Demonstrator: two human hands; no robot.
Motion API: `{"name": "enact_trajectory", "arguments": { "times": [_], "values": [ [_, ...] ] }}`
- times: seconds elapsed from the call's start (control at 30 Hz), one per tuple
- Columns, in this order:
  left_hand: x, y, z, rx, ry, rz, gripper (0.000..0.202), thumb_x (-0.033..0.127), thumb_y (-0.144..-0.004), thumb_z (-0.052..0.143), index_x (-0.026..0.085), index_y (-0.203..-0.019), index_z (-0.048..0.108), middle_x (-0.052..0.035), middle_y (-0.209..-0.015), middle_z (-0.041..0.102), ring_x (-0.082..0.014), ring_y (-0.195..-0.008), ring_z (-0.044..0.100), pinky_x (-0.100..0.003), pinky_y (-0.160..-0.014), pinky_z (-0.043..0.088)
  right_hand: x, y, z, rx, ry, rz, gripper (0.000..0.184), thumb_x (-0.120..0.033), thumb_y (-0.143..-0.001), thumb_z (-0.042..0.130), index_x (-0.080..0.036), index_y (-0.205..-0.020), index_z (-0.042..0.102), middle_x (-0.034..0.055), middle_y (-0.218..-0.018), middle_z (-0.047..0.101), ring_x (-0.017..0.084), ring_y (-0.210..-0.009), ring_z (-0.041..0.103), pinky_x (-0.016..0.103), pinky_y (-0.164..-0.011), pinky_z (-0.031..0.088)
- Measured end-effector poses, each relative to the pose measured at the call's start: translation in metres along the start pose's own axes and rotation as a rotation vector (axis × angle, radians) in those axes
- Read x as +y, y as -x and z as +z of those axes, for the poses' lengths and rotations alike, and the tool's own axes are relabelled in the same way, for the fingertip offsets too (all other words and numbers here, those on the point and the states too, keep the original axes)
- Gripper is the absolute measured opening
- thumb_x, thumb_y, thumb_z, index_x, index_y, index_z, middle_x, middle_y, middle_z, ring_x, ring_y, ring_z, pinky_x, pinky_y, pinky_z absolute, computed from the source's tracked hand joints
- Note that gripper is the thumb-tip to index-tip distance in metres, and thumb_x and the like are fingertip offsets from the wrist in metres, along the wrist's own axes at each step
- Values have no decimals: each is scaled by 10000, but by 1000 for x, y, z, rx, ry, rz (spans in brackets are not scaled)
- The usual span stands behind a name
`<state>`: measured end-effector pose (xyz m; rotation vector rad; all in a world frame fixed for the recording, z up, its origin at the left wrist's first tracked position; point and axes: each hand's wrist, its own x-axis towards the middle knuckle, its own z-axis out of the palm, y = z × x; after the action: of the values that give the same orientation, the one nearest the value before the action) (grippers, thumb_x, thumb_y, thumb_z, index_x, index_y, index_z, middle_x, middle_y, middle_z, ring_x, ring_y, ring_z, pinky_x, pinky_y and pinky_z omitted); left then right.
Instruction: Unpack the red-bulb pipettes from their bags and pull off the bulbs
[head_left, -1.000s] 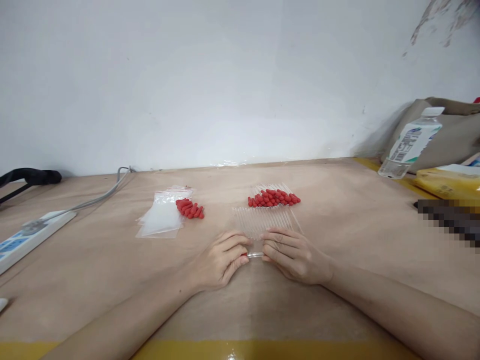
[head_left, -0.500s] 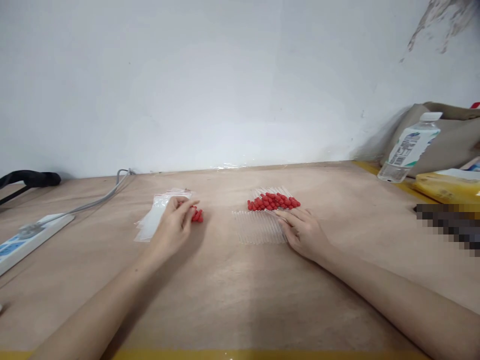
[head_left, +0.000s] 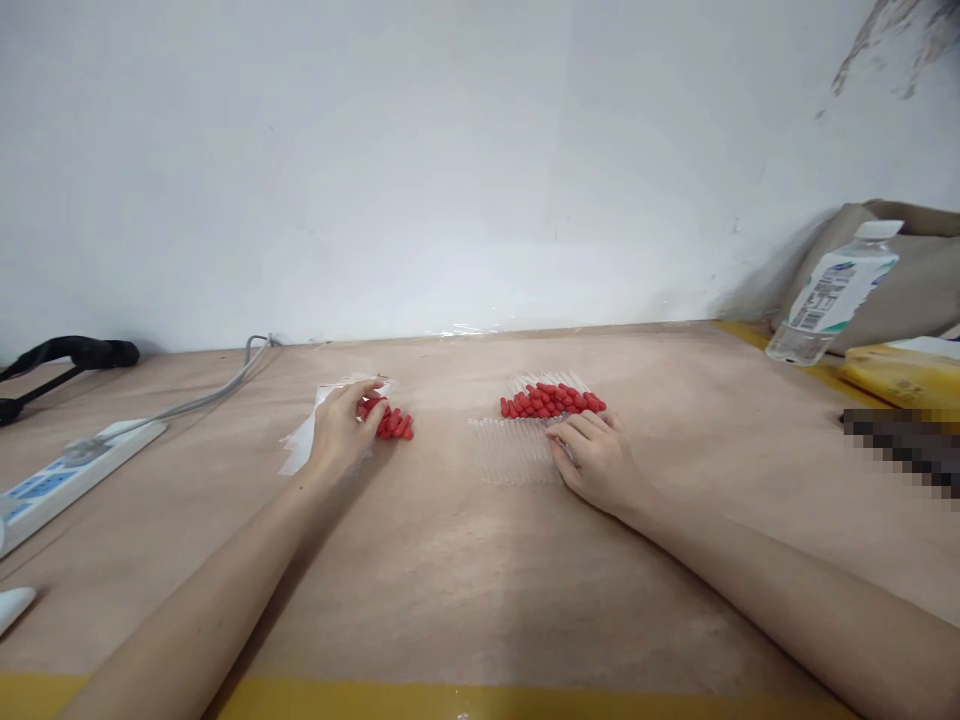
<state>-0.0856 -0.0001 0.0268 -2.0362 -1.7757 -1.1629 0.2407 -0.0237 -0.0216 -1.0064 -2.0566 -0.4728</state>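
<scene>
My left hand (head_left: 341, 430) rests on a stack of clear plastic bags (head_left: 300, 448), its fingers curled and pinching at a small pile of red rubber caps (head_left: 394, 424). My right hand (head_left: 592, 455) lies on the right end of a row of clear glass tubes (head_left: 511, 447), fingers bent together on a tube. Behind that row sits a batch of tubes with red caps fitted (head_left: 553, 398). What the left fingertips hold is hidden.
A white power strip (head_left: 71, 468) with a grey cable lies at the left, a black handle (head_left: 67, 355) behind it. At the far right stand a water bottle (head_left: 832, 290), a tan bag (head_left: 919, 270) and a yellow packet (head_left: 904, 368).
Both hands left the single tube near me and spread apart: the left went out to the loose red caps, the right to the row of tubes. The view shifted slightly.
</scene>
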Motion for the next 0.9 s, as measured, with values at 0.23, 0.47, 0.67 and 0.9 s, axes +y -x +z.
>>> {"name": "enact_trajectory", "arguments": {
  "times": [0.23,0.47,0.67,0.9],
  "values": [
    [1,2,1,-45,-34,51,146,298,-765,535,202,-736,641,-33,-763,589,-157,-655,542,-314,-654,460,-7,1,-6,-124,-96,6,174,-332,-793,530,-189,-832,622,27,-812,629,164,-772,512,333,-764,290],
    [7,5,1,-7,-35,81,153,258,-776,511,206,-701,634,-45,-766,539,-182,-741,542,-330,-681,473,-8,1,-10,-178,-128,-19,239,-404,-799,519,-205,-840,643,27,-776,619,166,-769,504,348,-761,288],
    [-1,6,2,-38,-21,75,161,247,-768,516,198,-856,642,-31,-798,564,-146,-643,568,-317,-651,479,-7,2,-10,-149,-137,-8,236,-397,-798,521,-201,-858,637,33,-804,613,167,-781,509,347,-759,295],
    [1,8,-3,-48,17,36,185,324,-758,553,190,-840,652,-31,-794,588,-138,-614,584,-304,-643,488,-6,4,-10,-110,-149,-15,205,-368,-794,533,-196,-839,635,28,-788,609,161,-768,514,347,-761,299]
  ]
}}
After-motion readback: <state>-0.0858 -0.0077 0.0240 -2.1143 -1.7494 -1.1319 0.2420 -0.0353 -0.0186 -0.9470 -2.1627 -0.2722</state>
